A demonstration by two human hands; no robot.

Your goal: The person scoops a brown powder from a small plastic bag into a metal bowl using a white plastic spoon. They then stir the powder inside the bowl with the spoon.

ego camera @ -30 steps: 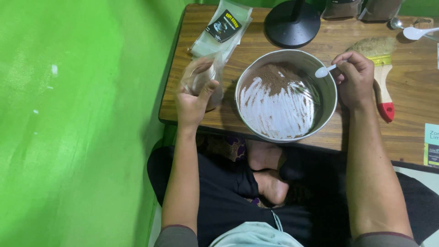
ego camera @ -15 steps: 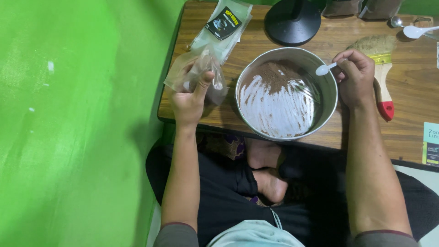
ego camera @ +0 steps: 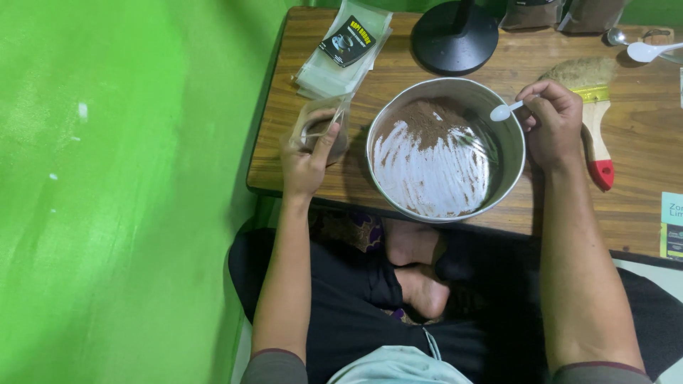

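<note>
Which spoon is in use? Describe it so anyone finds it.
Start at the big metal bowl of brown powder on the wooden table. At its right rim, the right hand pinches a small white plastic spoon. The other white spoon lies untouched near the far edge.

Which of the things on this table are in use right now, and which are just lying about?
In use: small clear bag in the left hand; white spoon in the right hand; metal bowl of brown powder.

Lying about: stack of empty bags, paintbrush, black lamp base, second spoon.
</note>
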